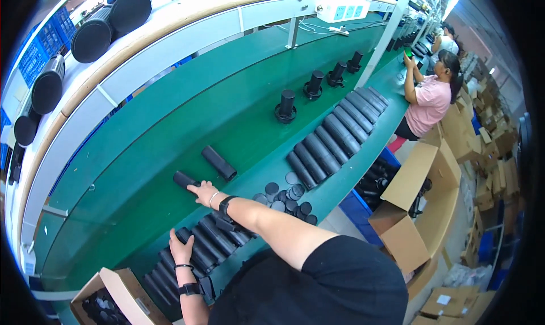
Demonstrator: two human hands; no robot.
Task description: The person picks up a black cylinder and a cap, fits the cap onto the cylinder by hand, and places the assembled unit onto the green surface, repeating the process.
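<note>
My right hand point(205, 194) reaches forward over the green bench, its fingers closed on the near end of a short black tube point(182, 178) lying on the green belt. Another black tube point(219, 162) lies loose just right of it. Nearer my body, my left hand point(180, 249) has thumb and fingers around the end of a black tube point(184, 233) in a row of tubes point(213, 237) laid side by side. My right forearm covers part of that row. Several flat black discs point(291, 193) are scattered right of my right forearm.
A second row of black tubes point(332, 137) runs along the bench's near edge. Upright black assemblies point(286, 106) stand on the belt. Open cardboard boxes stand at lower left point(116, 294) and right point(423, 211). A co-worker point(428, 95) sits further along.
</note>
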